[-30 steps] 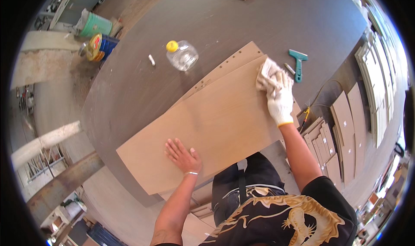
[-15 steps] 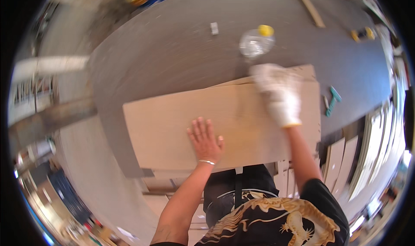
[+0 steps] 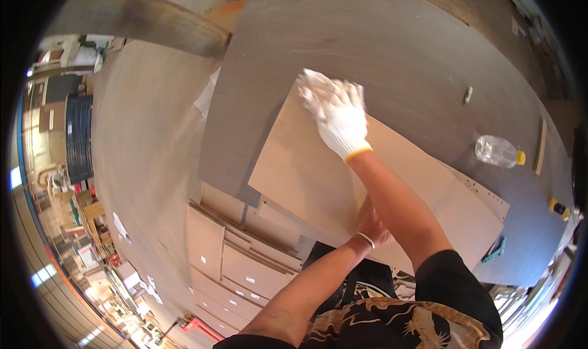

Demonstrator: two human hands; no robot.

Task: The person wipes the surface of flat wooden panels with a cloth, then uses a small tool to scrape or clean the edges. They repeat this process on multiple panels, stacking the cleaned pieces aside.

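Right hand half-curled round pale cloth.
Panel beneath: probably stiff, smooth; best held by 2 opposite edges. Left hand part-hidden; can't tell grip.

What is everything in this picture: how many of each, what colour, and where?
Worktable: one, grey, centre
Top panel: one, tan, on the worktable
Drilled panel: at least one, tan, under the top panel
Capped plastic bottle: one, clear with yellow cap, right
Short stick: one, white, upper right
Long strip: one, brown, right of the bottle
Scraper: one, teal, lower right
Unclear object: one, yellow and black, far right
Stacked panels: several, tan, lower left
Beam: one, rusty brown, upper left
Background clutter: many, mixed, far left, mostly too small to tell
Cloth: one, whitish, in the right hand
Shirt: one, black and gold, bottom
Bracelet: one, pale, left wrist
Right hand: one, white-gloved, over the top panel
Left hand: one, bare, partly hidden behind right forearm
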